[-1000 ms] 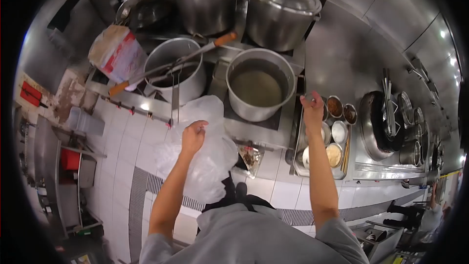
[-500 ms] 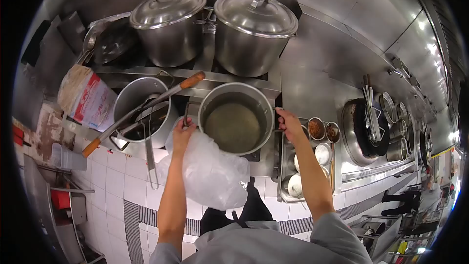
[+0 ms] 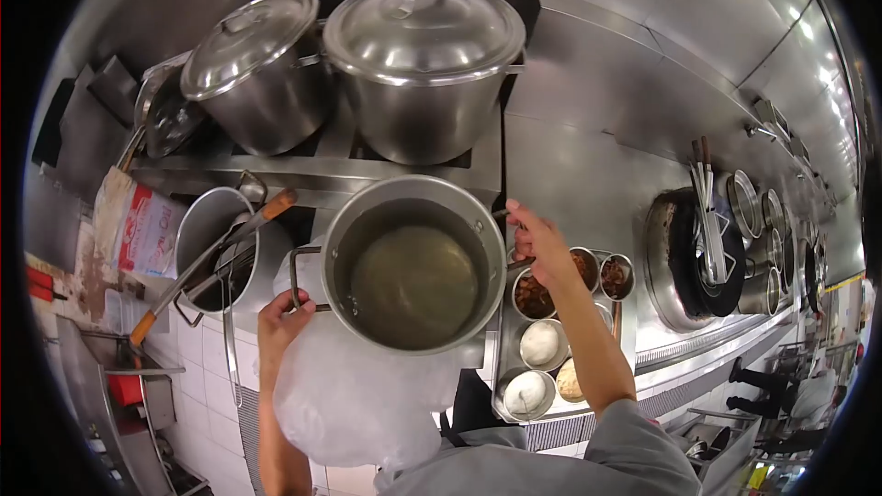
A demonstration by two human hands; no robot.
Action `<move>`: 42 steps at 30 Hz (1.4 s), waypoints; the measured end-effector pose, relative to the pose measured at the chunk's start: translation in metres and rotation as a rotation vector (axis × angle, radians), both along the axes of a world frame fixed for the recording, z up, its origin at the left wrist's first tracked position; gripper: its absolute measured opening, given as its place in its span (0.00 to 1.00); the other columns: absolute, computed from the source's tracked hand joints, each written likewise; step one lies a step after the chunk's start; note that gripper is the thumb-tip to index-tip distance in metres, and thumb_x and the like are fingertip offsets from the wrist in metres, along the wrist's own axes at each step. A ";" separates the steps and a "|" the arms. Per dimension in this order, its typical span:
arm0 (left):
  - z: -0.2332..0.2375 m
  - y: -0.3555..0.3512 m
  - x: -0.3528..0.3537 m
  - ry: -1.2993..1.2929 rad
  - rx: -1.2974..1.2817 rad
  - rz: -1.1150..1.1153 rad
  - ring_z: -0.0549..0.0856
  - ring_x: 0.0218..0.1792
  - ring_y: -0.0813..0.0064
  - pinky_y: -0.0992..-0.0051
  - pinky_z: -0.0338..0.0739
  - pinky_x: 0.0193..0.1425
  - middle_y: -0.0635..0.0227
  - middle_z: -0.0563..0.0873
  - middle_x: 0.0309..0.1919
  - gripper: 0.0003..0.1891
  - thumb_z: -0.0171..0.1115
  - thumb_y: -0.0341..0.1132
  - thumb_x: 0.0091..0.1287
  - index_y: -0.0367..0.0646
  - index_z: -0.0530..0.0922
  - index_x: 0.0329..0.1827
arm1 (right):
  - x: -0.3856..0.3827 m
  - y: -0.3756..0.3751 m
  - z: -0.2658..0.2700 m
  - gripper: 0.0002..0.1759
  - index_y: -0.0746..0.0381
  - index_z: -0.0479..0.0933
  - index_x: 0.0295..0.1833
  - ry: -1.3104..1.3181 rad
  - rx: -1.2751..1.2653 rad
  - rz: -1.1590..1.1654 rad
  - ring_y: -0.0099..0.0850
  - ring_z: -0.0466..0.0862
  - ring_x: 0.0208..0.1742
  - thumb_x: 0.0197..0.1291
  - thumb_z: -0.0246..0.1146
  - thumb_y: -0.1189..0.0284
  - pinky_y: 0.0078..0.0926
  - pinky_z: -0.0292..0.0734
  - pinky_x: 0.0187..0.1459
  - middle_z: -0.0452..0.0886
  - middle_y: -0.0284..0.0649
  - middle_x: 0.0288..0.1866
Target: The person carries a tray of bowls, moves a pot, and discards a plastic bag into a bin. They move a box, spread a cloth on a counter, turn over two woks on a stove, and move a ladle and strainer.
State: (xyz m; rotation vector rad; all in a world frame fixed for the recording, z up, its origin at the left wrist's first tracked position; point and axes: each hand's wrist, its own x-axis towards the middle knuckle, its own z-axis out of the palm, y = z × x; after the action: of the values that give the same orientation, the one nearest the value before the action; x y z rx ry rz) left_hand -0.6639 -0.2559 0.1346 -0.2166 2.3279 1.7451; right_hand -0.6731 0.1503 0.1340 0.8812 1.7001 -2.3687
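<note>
A wide metal pot (image 3: 413, 186) with clear yellowish liquid in it is held in front of my body. My left hand (image 3: 283, 320) is closed around its left loop handle, and my right hand (image 3: 540, 243) grips the right handle. Beneath the pot and beside my left hand hangs a bulging translucent plastic bag (image 3: 358, 404); what holds it is hidden. Left of the pot, a tall pot (image 3: 196, 225) has a wooden-handled tool (image 3: 197, 271) and other utensils resting in it.
Two large lidded stockpots (image 3: 423, 101) stand at the back. To the right, a tray (image 3: 502, 377) carries several bowls of seasoning. Farther right sits a wok (image 3: 666, 262) with utensils in it. A printed sack (image 3: 138, 225) is at the left. Another person (image 3: 790, 395) stands at far right.
The pot of liquid has come nearer to me and appears larger, with both hands still on its handles. My view has shifted, and more of the bowls on the tray shows.
</note>
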 end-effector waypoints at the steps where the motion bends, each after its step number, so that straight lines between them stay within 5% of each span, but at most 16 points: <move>1: 0.005 0.005 -0.004 -0.043 0.032 -0.027 0.78 0.38 0.85 0.83 0.72 0.44 0.73 0.82 0.33 0.11 0.68 0.29 0.57 0.37 0.79 0.42 | -0.001 0.012 0.011 0.25 0.59 0.71 0.36 -0.015 -0.034 -0.026 0.15 0.52 0.15 0.50 0.70 0.50 0.18 0.51 0.22 0.54 0.20 0.16; 8: 0.080 0.087 -0.048 -0.049 0.077 -0.389 0.79 0.40 0.83 0.81 0.73 0.44 0.71 0.82 0.41 0.18 0.67 0.26 0.53 0.37 0.77 0.49 | -0.005 0.103 0.061 0.27 0.61 0.72 0.37 0.075 -0.030 -0.138 0.16 0.51 0.14 0.51 0.67 0.46 0.19 0.53 0.23 0.54 0.21 0.15; 16: 0.088 0.196 -0.107 -0.164 0.172 -0.620 0.78 0.40 0.84 0.81 0.70 0.46 0.70 0.80 0.45 0.22 0.65 0.27 0.52 0.37 0.75 0.53 | -0.028 0.204 0.089 0.28 0.57 0.73 0.33 0.053 0.187 -0.333 0.15 0.49 0.13 0.50 0.65 0.42 0.16 0.46 0.22 0.54 0.19 0.14; 18: 0.083 0.222 -0.126 -0.183 0.175 -0.715 0.78 0.47 0.79 0.81 0.67 0.54 0.67 0.79 0.48 0.25 0.62 0.27 0.49 0.36 0.74 0.54 | -0.032 0.225 0.084 0.29 0.57 0.72 0.33 0.071 0.208 -0.378 0.15 0.48 0.13 0.48 0.66 0.41 0.16 0.46 0.22 0.54 0.19 0.14; 23: 0.062 0.277 -0.168 -0.207 0.143 -0.848 0.78 0.47 0.79 0.79 0.70 0.52 0.65 0.78 0.51 0.26 0.60 0.24 0.50 0.36 0.72 0.57 | -0.037 0.270 0.064 0.30 0.58 0.72 0.34 0.119 0.238 -0.463 0.15 0.50 0.14 0.47 0.67 0.41 0.18 0.45 0.21 0.55 0.20 0.14; 26: 0.049 0.303 -0.182 -0.237 0.105 -0.853 0.79 0.48 0.78 0.78 0.71 0.52 0.64 0.78 0.52 0.26 0.59 0.24 0.51 0.36 0.72 0.58 | -0.043 0.296 0.045 0.31 0.63 0.73 0.35 0.129 0.240 -0.550 0.17 0.56 0.16 0.46 0.70 0.45 0.20 0.50 0.18 0.64 0.28 0.22; 34: -0.013 0.338 -0.218 -0.417 0.315 -0.798 0.81 0.46 0.76 0.76 0.74 0.52 0.64 0.82 0.48 0.22 0.63 0.26 0.58 0.36 0.72 0.58 | -0.069 0.327 -0.003 0.30 0.60 0.74 0.36 0.055 0.245 -0.597 0.17 0.53 0.14 0.44 0.71 0.43 0.19 0.49 0.18 0.62 0.26 0.20; 39: -0.029 0.350 -0.237 -0.429 0.201 -0.762 0.82 0.45 0.75 0.75 0.76 0.51 0.64 0.82 0.48 0.18 0.61 0.26 0.63 0.37 0.73 0.56 | -0.076 0.338 -0.032 0.30 0.59 0.76 0.38 -0.009 0.209 -0.561 0.17 0.55 0.16 0.44 0.71 0.43 0.19 0.50 0.18 0.67 0.28 0.25; 41: -0.036 0.351 -0.241 -0.430 0.151 -0.703 0.83 0.45 0.75 0.75 0.76 0.50 0.64 0.83 0.48 0.17 0.59 0.25 0.64 0.37 0.73 0.56 | -0.081 0.337 -0.028 0.33 0.66 0.77 0.41 0.067 0.217 -0.603 0.18 0.58 0.17 0.45 0.72 0.46 0.20 0.50 0.17 0.70 0.31 0.27; 42: -0.051 0.346 -0.246 -0.569 0.442 -0.665 0.83 0.45 0.75 0.75 0.76 0.50 0.64 0.83 0.48 0.18 0.59 0.26 0.64 0.38 0.73 0.57 | -0.078 0.339 -0.035 0.31 0.65 0.77 0.44 0.086 0.223 -0.579 0.17 0.58 0.17 0.49 0.70 0.48 0.19 0.51 0.17 0.71 0.30 0.29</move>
State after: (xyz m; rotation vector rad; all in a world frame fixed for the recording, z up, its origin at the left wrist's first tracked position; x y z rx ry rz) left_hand -0.9097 0.0906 0.0836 0.1180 1.3576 1.5261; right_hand -0.7511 0.4896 0.0993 1.5067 1.9854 -2.6091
